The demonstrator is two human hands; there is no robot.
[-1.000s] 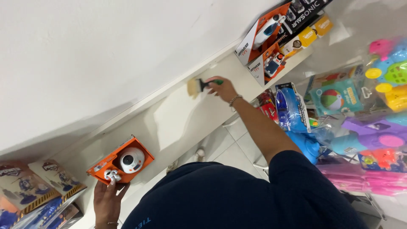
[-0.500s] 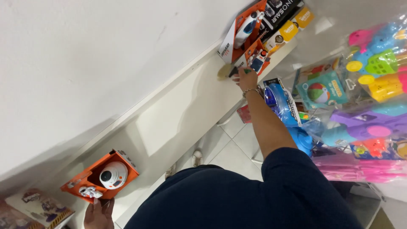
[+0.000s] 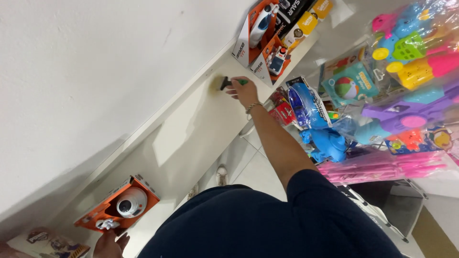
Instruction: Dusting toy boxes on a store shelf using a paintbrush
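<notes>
My right hand [image 3: 245,91] grips a small paint brush [image 3: 228,83] with a green handle. Its pale bristles rest against the white shelf [image 3: 191,129], close to the back wall. A bracelet sits on that wrist. My left hand [image 3: 109,244] is low in the view, fingers on the near edge of an orange toy box [image 3: 117,208] holding a white round toy. That box lies flat on the same shelf.
Orange boxed toys [image 3: 260,40] stand at the shelf's far end, just beyond the brush. Blue packaged toys [image 3: 308,102] and bright plastic toys in bags [image 3: 406,52] hang to the right. Pink packages [image 3: 377,167] lie below them. Flat printed boxes [image 3: 52,241] sit at the lower left.
My right hand has drawn the brush back along the shelf, away from the orange boxes at the far end. My left hand stays on the orange toy box.
</notes>
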